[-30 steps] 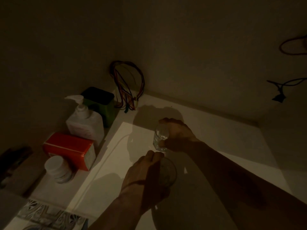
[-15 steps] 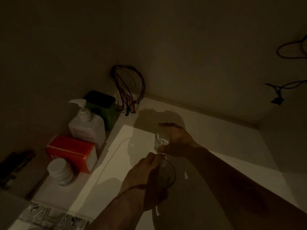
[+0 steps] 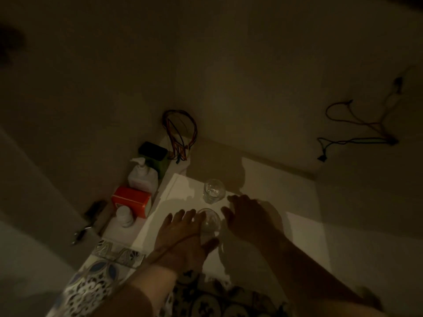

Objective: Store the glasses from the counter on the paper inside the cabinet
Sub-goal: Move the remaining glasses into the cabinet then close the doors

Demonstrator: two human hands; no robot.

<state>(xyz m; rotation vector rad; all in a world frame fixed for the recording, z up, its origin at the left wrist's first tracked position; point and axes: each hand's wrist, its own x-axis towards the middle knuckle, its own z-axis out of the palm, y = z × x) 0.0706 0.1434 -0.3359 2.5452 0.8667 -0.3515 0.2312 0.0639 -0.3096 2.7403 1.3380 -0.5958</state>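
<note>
Standing on the paper [image 3: 180,191], the near glass [image 3: 209,221] sits between the spread left hand [image 3: 183,239] and right hand [image 3: 247,216]; the far glass [image 3: 214,191] stands beyond. Withdraw both straight back, fingers clear.

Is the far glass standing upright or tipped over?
Upright: the far glass stands free on the paper, its round rim facing up.

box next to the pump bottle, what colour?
Orange-red box with a pale end face, beside the pump bottle; head view.
</note>
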